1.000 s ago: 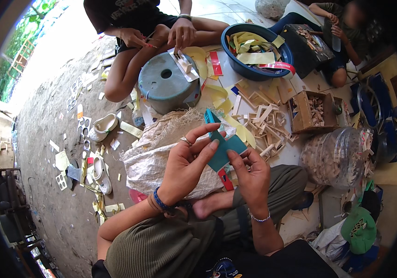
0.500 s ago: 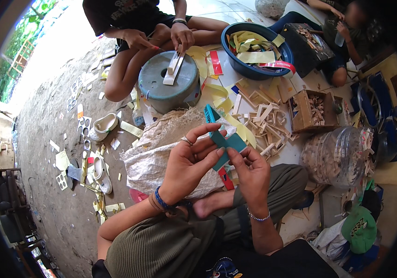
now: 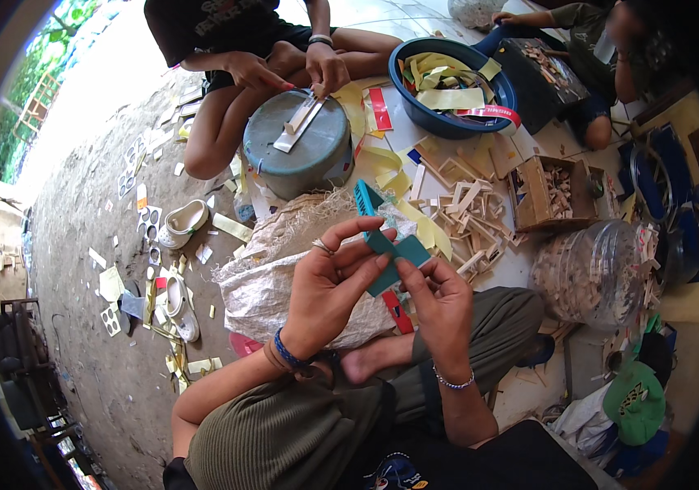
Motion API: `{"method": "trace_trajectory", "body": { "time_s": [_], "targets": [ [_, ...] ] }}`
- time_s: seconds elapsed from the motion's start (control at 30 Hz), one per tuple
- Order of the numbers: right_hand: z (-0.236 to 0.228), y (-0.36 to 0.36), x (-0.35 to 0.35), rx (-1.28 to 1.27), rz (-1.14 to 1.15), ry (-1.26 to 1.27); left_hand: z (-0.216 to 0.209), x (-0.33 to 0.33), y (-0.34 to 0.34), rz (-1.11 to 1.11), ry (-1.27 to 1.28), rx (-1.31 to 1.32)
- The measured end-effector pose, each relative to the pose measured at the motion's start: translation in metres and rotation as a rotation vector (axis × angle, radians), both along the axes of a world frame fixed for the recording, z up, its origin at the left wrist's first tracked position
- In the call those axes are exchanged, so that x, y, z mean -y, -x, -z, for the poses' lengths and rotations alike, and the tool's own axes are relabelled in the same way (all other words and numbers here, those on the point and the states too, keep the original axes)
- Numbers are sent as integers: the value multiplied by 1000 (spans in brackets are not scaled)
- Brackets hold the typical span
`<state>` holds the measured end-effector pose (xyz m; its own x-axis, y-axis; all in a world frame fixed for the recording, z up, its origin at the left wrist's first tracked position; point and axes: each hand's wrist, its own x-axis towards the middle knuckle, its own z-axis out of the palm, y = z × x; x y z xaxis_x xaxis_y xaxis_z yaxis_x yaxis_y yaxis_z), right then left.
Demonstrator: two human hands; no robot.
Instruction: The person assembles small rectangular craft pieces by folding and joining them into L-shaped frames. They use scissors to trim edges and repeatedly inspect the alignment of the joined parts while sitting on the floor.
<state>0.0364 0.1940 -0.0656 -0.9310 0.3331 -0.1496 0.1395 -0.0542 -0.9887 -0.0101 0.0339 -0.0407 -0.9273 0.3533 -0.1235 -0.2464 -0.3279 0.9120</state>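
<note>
"As both hands work close together, what do they hold?"

"The left hand pinches a thin teal sheet, seemingly bent into flat panels; the right hand grips its lower right side, thumb uppermost."

"Which step is that?"

"Bending or peeling, I'd judge; the fingers hide which."

"And what does the next move call for?"

"Probably a light, steady pinch, so the panels don't buckle."

"Where's the sheet?"

"Raised before the white woven sack's right edge, with pale rectangular wooden frames heaped beyond, to the right."
</note>
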Motion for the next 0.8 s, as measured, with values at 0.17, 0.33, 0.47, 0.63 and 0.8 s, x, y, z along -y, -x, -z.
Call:
{"method": "trace_trajectory", "body": {
  "time_s": [0.17,0.33,0.47,0.63,0.8],
  "targets": [
    [-1,-1,-4,64,-67,-19,1,0,-1,-11,24,-16],
    [-1,0,-5,58,-72,-28,1,0,0,-8,32,-37],
    [-3,1,-2,5,-22,3,-1,2,0,-16,49,-5],
    [-5,1,-5,6,-56,-39,-1,3,0,-21,51,11],
    [-5,-1,-7,42,-64,-42,-1,4,0,-19,27,24]
  ]
}}
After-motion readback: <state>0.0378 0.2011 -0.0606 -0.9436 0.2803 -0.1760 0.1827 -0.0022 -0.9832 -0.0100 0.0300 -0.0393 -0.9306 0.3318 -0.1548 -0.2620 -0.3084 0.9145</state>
